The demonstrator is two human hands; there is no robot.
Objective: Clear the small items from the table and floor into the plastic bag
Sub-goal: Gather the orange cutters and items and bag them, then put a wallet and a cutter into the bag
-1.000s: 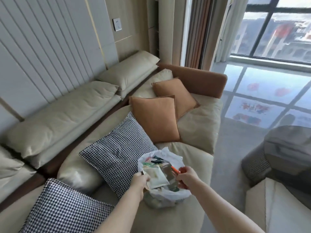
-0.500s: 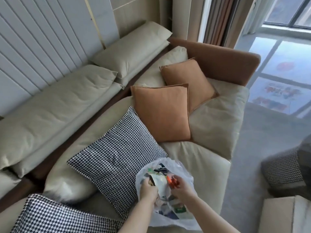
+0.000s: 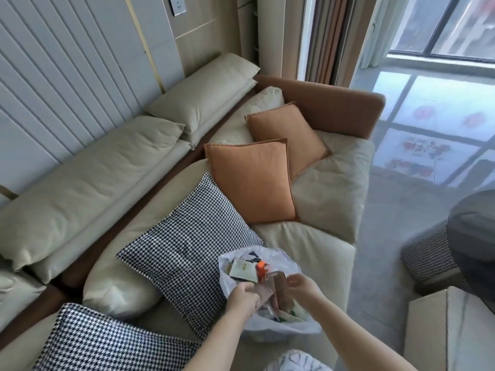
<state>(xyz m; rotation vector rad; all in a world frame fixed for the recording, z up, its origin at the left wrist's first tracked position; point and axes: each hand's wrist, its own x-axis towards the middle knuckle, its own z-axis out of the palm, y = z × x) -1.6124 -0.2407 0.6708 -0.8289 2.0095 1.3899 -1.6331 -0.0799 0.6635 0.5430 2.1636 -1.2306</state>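
Note:
A thin white plastic bag (image 3: 284, 259) sits on the beige sofa seat (image 3: 316, 245), its mouth open. Inside lie several small items, among them a cream packet (image 3: 242, 270), an orange piece (image 3: 261, 266) and a brown piece (image 3: 281, 289). My left hand (image 3: 242, 297) grips the bag's near left rim. My right hand (image 3: 305, 287) hovers over the bag's right side with relaxed fingers and holds nothing that I can see.
A houndstooth cushion (image 3: 187, 250) lies just left of the bag and another (image 3: 107, 344) at the lower left. Two orange cushions (image 3: 251, 183) lie farther back. A cardboard box (image 3: 450, 330) and a dark seat (image 3: 474, 236) stand on the grey floor (image 3: 388, 236) at right.
My right hand held an orange item over the bag; that item now lies inside and the hand has drawn back to the right. My view shifted, and the left hand kept its grip.

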